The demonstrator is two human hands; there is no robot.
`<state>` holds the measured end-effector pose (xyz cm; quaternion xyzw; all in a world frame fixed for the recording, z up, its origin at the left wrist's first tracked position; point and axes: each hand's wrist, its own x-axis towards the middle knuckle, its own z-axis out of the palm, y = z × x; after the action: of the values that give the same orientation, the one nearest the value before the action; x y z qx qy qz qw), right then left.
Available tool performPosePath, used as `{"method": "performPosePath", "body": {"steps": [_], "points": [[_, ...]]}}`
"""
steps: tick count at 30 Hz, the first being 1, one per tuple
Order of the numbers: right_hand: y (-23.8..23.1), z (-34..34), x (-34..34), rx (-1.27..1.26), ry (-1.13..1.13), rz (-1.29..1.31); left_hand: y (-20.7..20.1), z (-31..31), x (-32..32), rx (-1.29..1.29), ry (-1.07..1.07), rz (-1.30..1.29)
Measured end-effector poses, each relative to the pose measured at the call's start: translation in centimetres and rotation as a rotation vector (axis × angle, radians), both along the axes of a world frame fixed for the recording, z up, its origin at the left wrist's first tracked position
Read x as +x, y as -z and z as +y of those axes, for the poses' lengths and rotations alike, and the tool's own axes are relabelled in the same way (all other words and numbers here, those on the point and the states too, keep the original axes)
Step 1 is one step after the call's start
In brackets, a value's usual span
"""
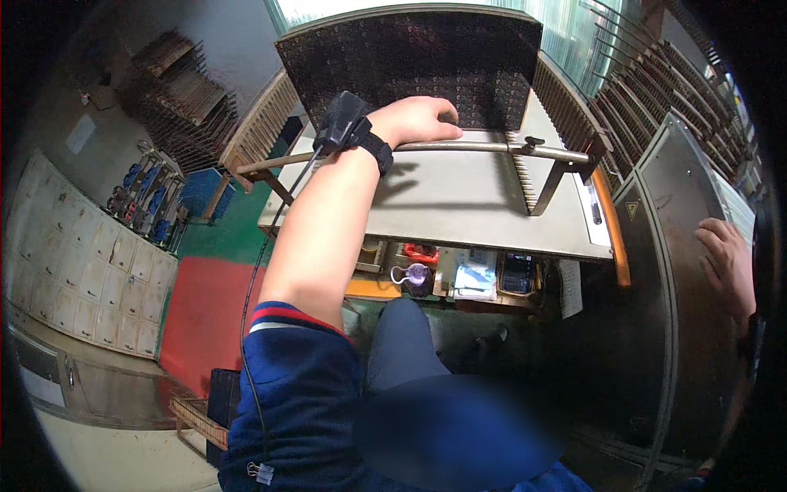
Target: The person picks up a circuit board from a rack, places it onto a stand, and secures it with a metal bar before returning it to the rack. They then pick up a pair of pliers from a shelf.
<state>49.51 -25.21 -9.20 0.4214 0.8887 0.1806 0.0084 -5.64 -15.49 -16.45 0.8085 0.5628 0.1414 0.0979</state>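
My left hand [418, 120] reaches across a metal rack, its wrist just above the round metal bar [459, 147]. The fingers are loosely bent, with a gap between thumb and index finger and nothing seen between them. Just beyond the fingertips, a large dark panel [410, 66] with a fine repeated pattern stands on edge in the rack. At the far right, my right hand [725, 266] has its fingers apart near a dark metal cabinet [701, 197] and a pale translucent sheet [735, 201]. The picture's rim hides part of that hand.
Slotted rack sides [570, 111] flank the panel on a white tabletop [459, 193]. An open drawer below holds a purple-lidded cup [416, 277] and boxes. An orange strip [611, 225] edges the table's right side. Lockers [90, 254] and stacked racks [193, 94] stand left.
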Motion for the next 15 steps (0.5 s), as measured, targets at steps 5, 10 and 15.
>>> {"method": "performPosePath", "body": {"steps": [5, 10, 15], "points": [[-0.4, 0.0, 0.4, -0.029, -0.029, -0.054, -0.5, -0.4, 0.4, 0.05, -0.019, -0.037], [-0.8, -0.9, -1.4, -0.022, 0.001, -0.063, 0.0, 0.0, 0.3, 0.036, -0.039, -0.017], [-0.9, -1.1, -1.5, 0.007, -0.004, -0.098, -0.7, -0.7, 0.6, 0.017, -0.067, 0.016]]}}
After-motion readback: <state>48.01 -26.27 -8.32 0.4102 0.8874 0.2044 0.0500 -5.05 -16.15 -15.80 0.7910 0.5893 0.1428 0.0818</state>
